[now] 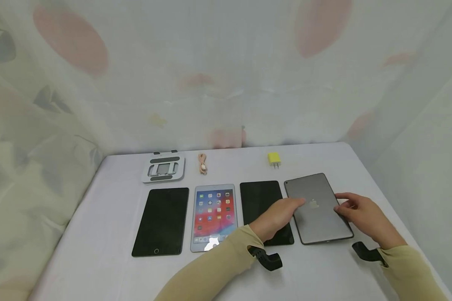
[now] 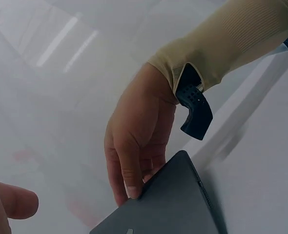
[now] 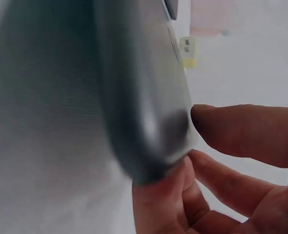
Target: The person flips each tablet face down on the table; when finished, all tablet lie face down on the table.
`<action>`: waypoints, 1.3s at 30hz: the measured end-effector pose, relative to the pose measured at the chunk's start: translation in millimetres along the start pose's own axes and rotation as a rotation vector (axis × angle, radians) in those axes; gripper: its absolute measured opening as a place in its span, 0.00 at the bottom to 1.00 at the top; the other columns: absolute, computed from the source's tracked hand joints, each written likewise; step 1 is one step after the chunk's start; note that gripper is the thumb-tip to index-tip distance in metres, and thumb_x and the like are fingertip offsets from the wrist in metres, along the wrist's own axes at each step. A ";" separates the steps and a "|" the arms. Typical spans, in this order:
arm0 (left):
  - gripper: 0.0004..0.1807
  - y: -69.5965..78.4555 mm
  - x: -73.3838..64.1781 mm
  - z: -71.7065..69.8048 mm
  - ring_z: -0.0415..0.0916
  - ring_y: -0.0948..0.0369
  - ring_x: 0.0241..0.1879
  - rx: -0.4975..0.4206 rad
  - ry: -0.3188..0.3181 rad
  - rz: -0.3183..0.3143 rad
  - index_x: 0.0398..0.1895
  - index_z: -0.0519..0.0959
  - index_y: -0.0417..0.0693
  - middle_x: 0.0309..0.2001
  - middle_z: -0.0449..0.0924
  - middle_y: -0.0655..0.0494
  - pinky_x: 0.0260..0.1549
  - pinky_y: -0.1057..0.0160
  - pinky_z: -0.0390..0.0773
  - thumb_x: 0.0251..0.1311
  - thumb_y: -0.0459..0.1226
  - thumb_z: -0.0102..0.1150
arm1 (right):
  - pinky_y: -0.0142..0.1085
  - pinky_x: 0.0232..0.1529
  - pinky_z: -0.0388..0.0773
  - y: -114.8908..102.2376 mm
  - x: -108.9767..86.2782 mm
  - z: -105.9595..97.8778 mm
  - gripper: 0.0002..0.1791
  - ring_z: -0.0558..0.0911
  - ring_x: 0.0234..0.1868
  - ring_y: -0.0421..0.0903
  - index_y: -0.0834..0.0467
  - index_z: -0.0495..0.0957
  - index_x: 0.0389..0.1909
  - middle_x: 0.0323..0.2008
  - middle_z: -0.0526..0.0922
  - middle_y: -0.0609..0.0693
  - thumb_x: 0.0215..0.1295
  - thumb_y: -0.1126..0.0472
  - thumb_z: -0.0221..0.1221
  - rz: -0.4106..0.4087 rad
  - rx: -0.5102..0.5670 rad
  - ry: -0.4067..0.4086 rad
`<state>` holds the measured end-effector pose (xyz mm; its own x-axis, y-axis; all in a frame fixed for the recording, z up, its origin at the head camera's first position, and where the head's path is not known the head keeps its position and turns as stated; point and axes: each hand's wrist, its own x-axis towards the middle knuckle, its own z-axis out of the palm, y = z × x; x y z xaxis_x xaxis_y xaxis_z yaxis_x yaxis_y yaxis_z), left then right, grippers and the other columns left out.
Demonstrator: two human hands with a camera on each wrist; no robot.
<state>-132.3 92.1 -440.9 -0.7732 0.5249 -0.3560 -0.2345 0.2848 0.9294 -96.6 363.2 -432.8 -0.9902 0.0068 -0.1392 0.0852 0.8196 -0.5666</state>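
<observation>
A grey-backed tablet [image 1: 316,221] with an apple logo lies face down at the right of the row, tilted up a little. My right hand [image 1: 365,217] pinches its right edge between thumb and fingers, which the right wrist view shows close up. Over the tablet's left edge reaches my left hand [image 1: 276,215]. Its straight thumb [image 2: 17,200] stands apart from the tablet in the left wrist view; the other fingers are mostly hidden. Beneath the left hand lies a black-screened tablet [image 1: 260,196], partly covered.
Further left lie a lit white tablet [image 1: 215,209] and another dark tablet [image 1: 162,221]. At the back are a grey folding stand [image 1: 163,168], a bundled cable [image 1: 202,164] and a yellow charger [image 1: 274,159]. Patterned cloth hangs behind and at the sides.
</observation>
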 end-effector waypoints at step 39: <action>0.40 -31.1 -60.6 -87.2 0.69 0.46 0.78 0.636 0.290 0.219 0.83 0.64 0.42 0.80 0.67 0.44 0.75 0.41 0.73 0.76 0.52 0.58 | 0.61 0.60 0.82 -100.1 27.1 47.5 0.45 0.82 0.65 0.67 0.66 0.69 0.77 0.66 0.82 0.69 0.77 0.34 0.58 0.041 -0.032 -0.096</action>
<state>-129.5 -18.5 -439.7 -0.9086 0.4151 -0.0466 0.2628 0.6547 0.7088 -126.7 254.1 -418.4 -0.9707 -0.0131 -0.2401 0.1205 0.8377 -0.5327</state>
